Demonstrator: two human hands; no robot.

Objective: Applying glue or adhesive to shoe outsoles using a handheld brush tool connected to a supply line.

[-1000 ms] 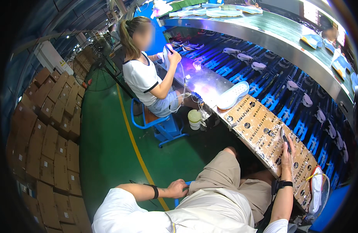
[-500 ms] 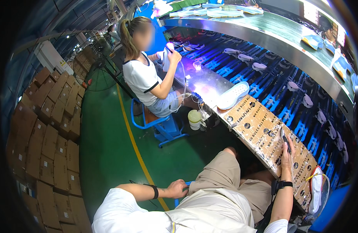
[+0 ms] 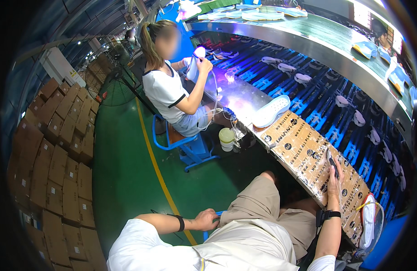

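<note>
My right hand (image 3: 333,180) rests on the printed cardboard sheet (image 3: 299,151) covering the bench. It is closed round a slim dark handheld tool (image 3: 332,163) with a pale tip and a thin pale cord or tube; its exact kind is unclear. Low by my left thigh, my left hand (image 3: 207,220) has its fingers curled over a blue metal seat frame (image 3: 220,213). A white shoe sole (image 3: 272,111) lies at the cardboard's far end. Beyond my right forearm, at the bench's near end, is a white shoe (image 3: 368,223) with a red edge.
A co-worker (image 3: 172,86) sits ahead on a blue-framed stool, holding a pale shoe part (image 3: 195,63). Shoe uppers (image 3: 302,77) ride a lower rack; soles (image 3: 365,49) lie on the raised conveyor (image 3: 317,28). Stacked cartons (image 3: 54,180) line the left; a lidded pot (image 3: 227,139) hangs beside the bench.
The co-worker has turned and raised the shoe part slightly, and it shows more now. Both my hands stay where they were.
</note>
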